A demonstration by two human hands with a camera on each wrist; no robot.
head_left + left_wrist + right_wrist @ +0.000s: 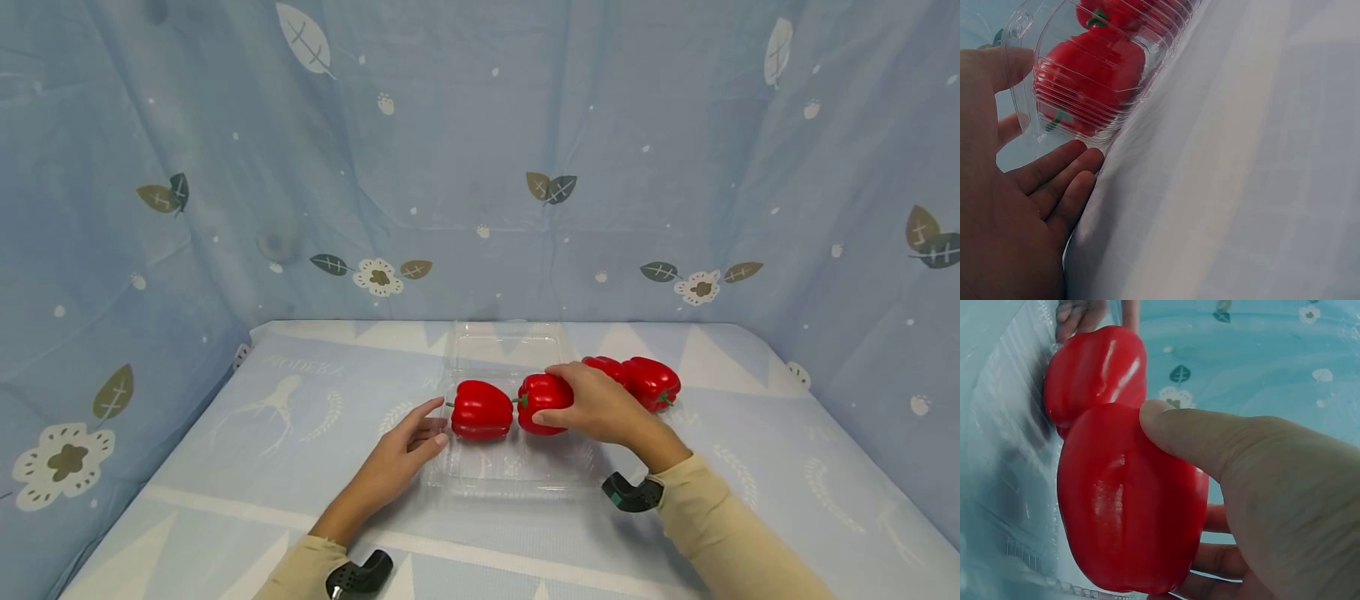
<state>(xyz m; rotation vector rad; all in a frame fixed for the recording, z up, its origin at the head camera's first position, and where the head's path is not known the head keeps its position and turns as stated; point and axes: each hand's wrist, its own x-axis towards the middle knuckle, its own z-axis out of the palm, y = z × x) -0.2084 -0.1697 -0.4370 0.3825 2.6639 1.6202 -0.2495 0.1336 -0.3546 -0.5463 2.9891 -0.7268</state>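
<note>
A: Head view first: your right hand (600,406) is curled around the second pepper (542,402) and holds it over the clear plastic tray (517,479), just beside the first pepper (481,410), which already lies in the tray. Where is your left hand?

B: The left hand (405,450) is at the left edge of the tray with the fingers straight. In the left wrist view the fingertips (1082,164) touch the tray wall (1029,94); it grips nothing.

A: Good. How do you think the pepper will handle?

B: I judge it light for its size, hollow, with a firm wall. The skin is glossy, as the right wrist view shows on the held pepper (1129,512), so it can slip if you pinch only with the tips. A wide grip around the body, thumb (1191,434) on one side and fingers under, is the safe one. The green stem is too thin to take.

A: And the tray?

B: Thin and flexible, I think, and it slides easily on the tablecloth (262,433). Steady it at the rim. Two more peppers (651,382) wait on the cloth, behind your right hand.
</note>
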